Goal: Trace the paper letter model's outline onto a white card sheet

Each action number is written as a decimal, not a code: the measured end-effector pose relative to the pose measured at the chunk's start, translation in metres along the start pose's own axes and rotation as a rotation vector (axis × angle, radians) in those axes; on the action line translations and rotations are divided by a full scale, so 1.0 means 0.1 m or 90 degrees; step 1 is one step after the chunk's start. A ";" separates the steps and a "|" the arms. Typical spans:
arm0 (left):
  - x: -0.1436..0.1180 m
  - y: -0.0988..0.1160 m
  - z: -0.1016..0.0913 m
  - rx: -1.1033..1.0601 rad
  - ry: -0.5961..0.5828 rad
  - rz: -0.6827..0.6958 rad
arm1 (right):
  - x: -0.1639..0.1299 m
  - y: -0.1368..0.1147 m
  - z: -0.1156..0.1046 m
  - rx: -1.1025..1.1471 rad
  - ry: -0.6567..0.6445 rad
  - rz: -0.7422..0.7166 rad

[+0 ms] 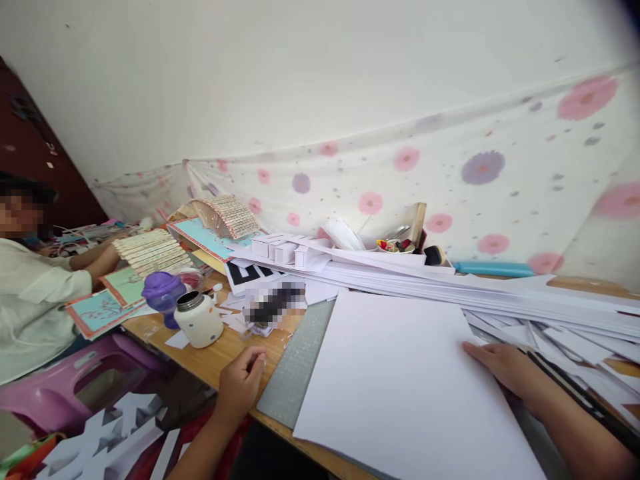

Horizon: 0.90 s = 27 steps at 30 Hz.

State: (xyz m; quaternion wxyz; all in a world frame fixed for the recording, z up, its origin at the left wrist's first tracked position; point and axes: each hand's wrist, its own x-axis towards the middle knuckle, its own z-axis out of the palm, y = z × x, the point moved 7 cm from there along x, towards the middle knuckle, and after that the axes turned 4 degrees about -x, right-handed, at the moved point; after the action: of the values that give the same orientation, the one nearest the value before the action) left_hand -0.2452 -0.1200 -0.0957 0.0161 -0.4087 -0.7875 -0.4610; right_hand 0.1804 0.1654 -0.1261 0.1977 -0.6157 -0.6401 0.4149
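Observation:
A large white sheet of paper or thin board (400, 373) lies over a grey-green cutting mat (295, 373) at the table's front. My right hand (500, 367) grips the sheet's right edge, thumb on top and the other fingers hidden beneath. A long dark bar (575, 393) shows beside the right forearm; its kind I cannot make out. Left of the mat, my left hand (243, 380) is loosely closed by the table edge, with nothing visible in it.
Long white strips (400, 277) and paper offcuts (575, 343) cover the back and right. A white bottle (199, 320) and purple cup (163, 297) stand left. Further left, a person (45, 300) sits near stick fans (150, 252). A pink stool (95, 380) is below.

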 end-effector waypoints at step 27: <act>0.06 -0.02 0.01 0.111 -0.001 0.015 | 0.01 -0.18 0.31 -0.346 -0.122 -0.121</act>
State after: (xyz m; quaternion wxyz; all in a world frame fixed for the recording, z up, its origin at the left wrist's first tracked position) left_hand -0.2505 -0.1158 -0.0950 0.0565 -0.4155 -0.8196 -0.3904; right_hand 0.1449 0.1595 -0.1303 0.0021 -0.5412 -0.7983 0.2643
